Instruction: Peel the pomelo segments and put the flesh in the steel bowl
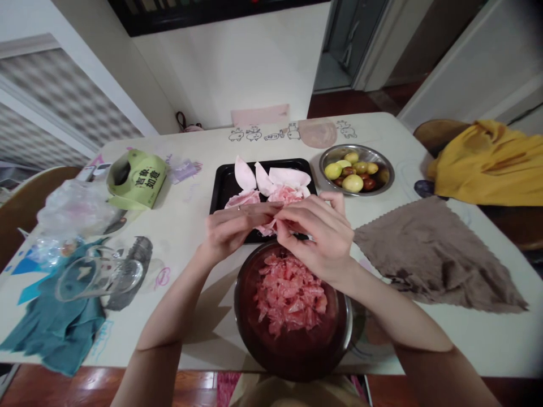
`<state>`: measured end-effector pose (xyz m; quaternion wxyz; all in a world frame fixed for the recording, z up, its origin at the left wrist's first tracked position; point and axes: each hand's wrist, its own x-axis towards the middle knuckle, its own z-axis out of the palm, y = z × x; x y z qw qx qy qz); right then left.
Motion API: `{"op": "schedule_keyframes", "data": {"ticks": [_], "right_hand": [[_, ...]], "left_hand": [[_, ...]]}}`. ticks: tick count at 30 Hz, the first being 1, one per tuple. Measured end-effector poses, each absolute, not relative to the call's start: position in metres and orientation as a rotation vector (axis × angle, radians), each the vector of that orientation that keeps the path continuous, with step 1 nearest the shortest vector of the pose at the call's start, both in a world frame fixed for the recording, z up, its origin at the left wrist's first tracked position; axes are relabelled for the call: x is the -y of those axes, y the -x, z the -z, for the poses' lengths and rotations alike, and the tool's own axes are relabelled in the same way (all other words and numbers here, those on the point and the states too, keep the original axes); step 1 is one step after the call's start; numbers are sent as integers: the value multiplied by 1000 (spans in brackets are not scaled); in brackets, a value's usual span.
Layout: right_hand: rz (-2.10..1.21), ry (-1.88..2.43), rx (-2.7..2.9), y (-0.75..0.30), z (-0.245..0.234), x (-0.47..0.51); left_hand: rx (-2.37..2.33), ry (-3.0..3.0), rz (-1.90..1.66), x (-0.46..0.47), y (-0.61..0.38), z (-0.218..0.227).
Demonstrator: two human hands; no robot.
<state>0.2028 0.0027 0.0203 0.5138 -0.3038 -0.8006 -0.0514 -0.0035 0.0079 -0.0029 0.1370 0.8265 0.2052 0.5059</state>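
Observation:
My left hand [233, 227] and my right hand [319, 233] meet above the far rim of a dark bowl [254, 333], fingers pinched together on a piece of pink pomelo flesh [268, 227]. The bowl holds a heap of peeled pink pomelo pieces [291, 297]. Just behind my hands lies a black tray [221, 195] with pale pink pomelo peel and membrane [274, 182] on it. Most of the piece between my fingers is hidden.
A metal bowl of small green and brown fruit [356, 169] stands at the back right. A brown cloth [432, 254] lies on the right. On the left are a glass jug [95, 274] on a teal cloth [55, 322], a green box [136, 178] and a plastic bag [74, 209]. A yellow cloth [487, 164] hangs over a chair.

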Motion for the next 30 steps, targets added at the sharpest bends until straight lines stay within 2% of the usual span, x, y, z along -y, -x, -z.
{"op": "schedule_keyframes", "data": {"ticks": [5, 10, 15, 19, 24, 30], "right_hand": [[316, 612, 2011, -210, -22, -7], [554, 520, 2049, -212, -19, -11], [306, 670, 1959, -204, -19, -4], [127, 724, 1858, -198, -14, -3], [168, 717, 1773, -197, -4, -10], [256, 676, 1867, -199, 0, -8]], "left_hand": [[-799, -2278, -1499, -3, 1, 2], [-906, -2440, -1392, 1, -1, -2], [-824, -2687, -1418, -1, -2, 2], [-943, -2547, -1505, 1, -11, 11], [-1253, -2010, -1610, 9, -31, 17], [-1031, -1817, -1518, 12, -32, 12]]}}
